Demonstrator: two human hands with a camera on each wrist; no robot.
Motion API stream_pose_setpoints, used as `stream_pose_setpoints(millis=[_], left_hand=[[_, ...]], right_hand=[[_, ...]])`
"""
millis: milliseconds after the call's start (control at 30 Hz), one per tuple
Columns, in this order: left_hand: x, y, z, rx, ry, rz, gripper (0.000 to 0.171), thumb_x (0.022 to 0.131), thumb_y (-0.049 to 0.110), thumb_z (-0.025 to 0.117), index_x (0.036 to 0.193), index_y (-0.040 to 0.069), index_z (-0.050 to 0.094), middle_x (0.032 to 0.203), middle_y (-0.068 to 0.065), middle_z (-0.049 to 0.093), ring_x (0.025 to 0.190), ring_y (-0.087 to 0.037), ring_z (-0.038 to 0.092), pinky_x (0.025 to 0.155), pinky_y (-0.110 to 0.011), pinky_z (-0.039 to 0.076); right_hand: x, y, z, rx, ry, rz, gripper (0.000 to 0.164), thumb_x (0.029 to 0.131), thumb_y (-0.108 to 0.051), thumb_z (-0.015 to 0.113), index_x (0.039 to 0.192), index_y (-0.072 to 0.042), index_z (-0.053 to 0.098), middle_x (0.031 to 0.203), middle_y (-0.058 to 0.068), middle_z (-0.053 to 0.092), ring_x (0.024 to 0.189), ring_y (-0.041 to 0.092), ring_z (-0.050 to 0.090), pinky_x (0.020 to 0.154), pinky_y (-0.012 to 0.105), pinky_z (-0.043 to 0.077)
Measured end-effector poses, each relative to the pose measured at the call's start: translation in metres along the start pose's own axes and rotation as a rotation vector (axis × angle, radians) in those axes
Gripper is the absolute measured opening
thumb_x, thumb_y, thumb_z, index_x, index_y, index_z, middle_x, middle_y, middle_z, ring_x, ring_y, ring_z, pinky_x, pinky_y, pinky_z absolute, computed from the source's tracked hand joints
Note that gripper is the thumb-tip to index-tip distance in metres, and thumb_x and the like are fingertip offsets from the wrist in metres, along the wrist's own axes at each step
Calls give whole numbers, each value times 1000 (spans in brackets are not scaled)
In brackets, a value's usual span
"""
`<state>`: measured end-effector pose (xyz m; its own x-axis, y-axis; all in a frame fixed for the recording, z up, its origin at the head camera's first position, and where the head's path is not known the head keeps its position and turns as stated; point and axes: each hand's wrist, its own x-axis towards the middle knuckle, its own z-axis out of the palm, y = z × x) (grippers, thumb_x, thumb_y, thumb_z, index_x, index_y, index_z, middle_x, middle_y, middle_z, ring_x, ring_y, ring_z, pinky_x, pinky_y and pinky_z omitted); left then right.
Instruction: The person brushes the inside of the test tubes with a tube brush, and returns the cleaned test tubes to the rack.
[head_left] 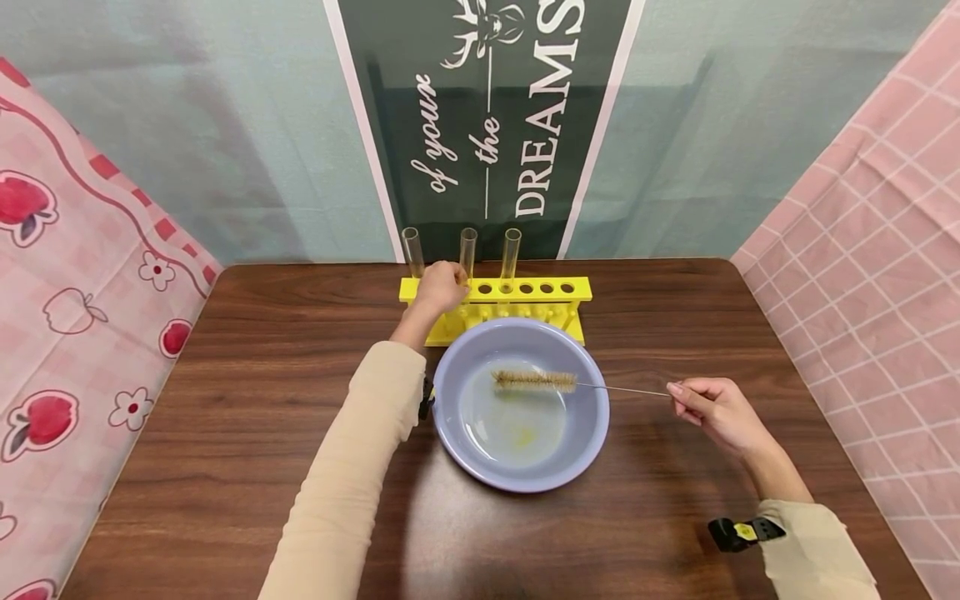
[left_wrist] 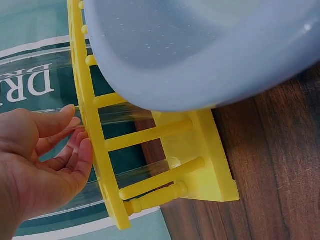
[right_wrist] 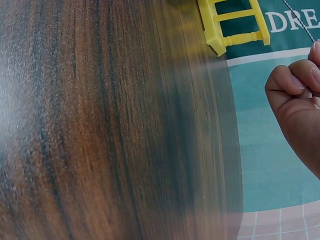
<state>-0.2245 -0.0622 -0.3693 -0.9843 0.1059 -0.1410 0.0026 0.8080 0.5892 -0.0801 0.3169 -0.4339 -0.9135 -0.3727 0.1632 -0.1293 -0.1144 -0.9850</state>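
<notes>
My left hand [head_left: 441,287] is at the yellow test tube rack [head_left: 573,289], with thumb and fingertips pinching the middle glass test tube [head_left: 468,243] just above the top bar. In the left wrist view the fingers of that hand [left_wrist: 50,150] partly cover the glass. Two more test tubes stand in the rack, one on the left [head_left: 412,246] and one on the right [head_left: 512,250]. Well to the right, my right hand [head_left: 716,410] pinches the thin twisted wire handle of a test tube brush [head_left: 534,381]. Its tan bristles are over the purple basin [head_left: 521,482].
The basin stands in front of the rack, overlapping it in the head view, and holds liquid with a yellowish patch. Dark wood table [head_left: 285,400] lies around them. Cloths hang at the back and both sides. Several rack holes right of the tubes hold nothing.
</notes>
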Motion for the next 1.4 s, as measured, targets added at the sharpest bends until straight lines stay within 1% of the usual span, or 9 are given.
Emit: stream_pose_setpoints(millis=[233,500,633,733,833,933,1033,1167,1400], left_hand=[[-1,-2,3,-27,13,-9,13,88,12,59,95,2,61,93,-12,56,86,-24,52,72,-33,46],[-6,3,2,-37,45,-98,25,88,19,60,71,2,56,59,-5,37,51,-18,38,47,-25,32],[-12,8,-3,27,21,-137,36,86,25,63,58,6,49,50,-2,31,44,-16,36,44,-25,31],[-17,11,-4,64,-11,-101,37,85,25,64,55,7,50,49,-1,33,47,-16,37,47,-26,32],[-18,16,-2,39,-32,-34,29,85,22,65,62,5,60,54,-1,43,54,-17,44,51,-27,36],[-18,22,3,-9,-28,68,16,85,18,64,87,3,68,77,-5,60,76,-21,56,65,-29,45],[-17,31,8,-73,-37,123,29,87,15,62,112,2,61,101,-10,63,95,-24,57,77,-32,48],[-12,40,16,-93,-26,106,38,87,16,61,122,2,54,109,-11,61,101,-25,55,82,-33,46],[-3,42,32,-103,88,73,36,86,17,63,119,4,58,112,-9,61,104,-22,55,87,-30,45]], right_hand=[[0,-2,-1,2,2,4,30,90,16,37,66,6,51,59,9,40,51,24,23,44,33,17],[-1,-1,0,-7,5,0,30,90,16,37,66,6,51,59,8,40,50,23,24,44,32,16],[-2,-1,-1,-10,13,6,30,89,16,37,66,5,52,59,8,41,50,23,24,44,32,16],[-1,-1,-1,-5,16,11,30,90,16,37,66,6,52,59,7,42,50,23,24,44,32,17],[-1,-1,-1,6,18,16,29,90,16,37,66,6,52,60,6,44,51,23,24,44,33,17],[-1,-1,-1,27,17,19,29,90,15,37,67,6,52,60,6,44,51,23,24,44,33,16],[-1,-1,0,43,20,18,30,91,15,36,67,7,52,60,8,41,50,23,23,44,32,16],[0,-1,0,54,26,25,30,91,14,37,67,5,53,60,8,41,50,24,23,44,32,15],[0,-1,1,66,6,41,31,91,13,37,67,4,53,59,11,36,50,23,23,44,32,15]])
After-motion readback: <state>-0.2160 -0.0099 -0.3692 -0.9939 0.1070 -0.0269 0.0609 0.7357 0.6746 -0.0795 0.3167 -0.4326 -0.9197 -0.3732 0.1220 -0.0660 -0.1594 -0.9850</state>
